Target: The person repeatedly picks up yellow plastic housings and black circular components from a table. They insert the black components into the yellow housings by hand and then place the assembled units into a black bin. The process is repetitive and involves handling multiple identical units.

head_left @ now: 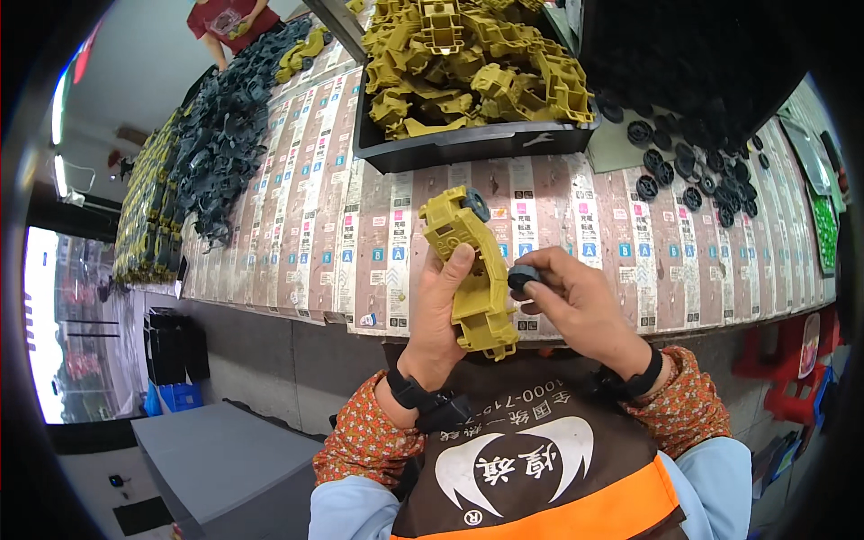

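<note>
The left hand (436, 317) is grasping a yellow vehicle body (483, 292) around its middle, thumb lying across it. Just beside it, the right hand (583, 301) is pinching a dark wheel (518, 278) between thumb and fingers. The body is probably weighing little and feeling stiff, like moulded plastic; its midsection is offering the safest hold, its thin end parts perhaps snapping more easily. The wheel is likely feeling smooth, its rim suiting a pinch. Beyond the left thumb, a second wheel (475, 205) is sitting at the body's far end. Past both hands, a black bin (468, 148) is holding yellow parts (504, 83).
</note>
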The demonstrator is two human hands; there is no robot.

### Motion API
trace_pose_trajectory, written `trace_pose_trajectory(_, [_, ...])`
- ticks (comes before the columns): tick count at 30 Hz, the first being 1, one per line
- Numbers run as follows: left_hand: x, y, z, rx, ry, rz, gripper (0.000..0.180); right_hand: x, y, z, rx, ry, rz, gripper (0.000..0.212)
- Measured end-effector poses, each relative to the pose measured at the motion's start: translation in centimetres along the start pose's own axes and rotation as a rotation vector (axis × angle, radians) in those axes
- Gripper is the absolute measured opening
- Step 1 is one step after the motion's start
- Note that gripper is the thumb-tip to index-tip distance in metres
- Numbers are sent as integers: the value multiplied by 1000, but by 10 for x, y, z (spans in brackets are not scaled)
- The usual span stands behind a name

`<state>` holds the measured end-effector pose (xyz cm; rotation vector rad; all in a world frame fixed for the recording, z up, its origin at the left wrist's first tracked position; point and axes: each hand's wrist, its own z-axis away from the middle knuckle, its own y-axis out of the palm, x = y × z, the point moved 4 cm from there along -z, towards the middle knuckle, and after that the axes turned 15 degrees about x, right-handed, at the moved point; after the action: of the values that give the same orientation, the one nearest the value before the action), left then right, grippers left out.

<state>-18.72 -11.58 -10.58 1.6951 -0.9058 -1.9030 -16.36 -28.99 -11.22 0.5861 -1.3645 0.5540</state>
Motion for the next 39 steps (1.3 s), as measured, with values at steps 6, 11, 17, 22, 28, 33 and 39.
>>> trace_pose_trajectory(6, [4,-6,-4,-90,135,-151,35,-10,15,8,-28,-61,54,30])
trace_pose_trajectory(11, [1,-9,-3,-129,191,-285,38,-10,20,12,-34,-76,92,36])
trace_pose_trajectory(17, [0,-7,1,-164,281,-386,57,9,27,19,-16,-165,331,50])
trace_pose_trajectory(22, [-1,-8,6,-194,321,-422,59,-5,33,14,11,-188,281,61])
trace_pose_trajectory(28, [-14,-25,20,-242,165,-423,58,6,49,6,190,-87,276,62])
trace_pose_trajectory(33, [-48,-76,39,-321,-173,-126,41,13,44,-18,414,26,308,49])
trace_pose_trajectory(39, [-149,-202,-11,-414,-189,-110,45,9,-19,0,94,81,14,33])
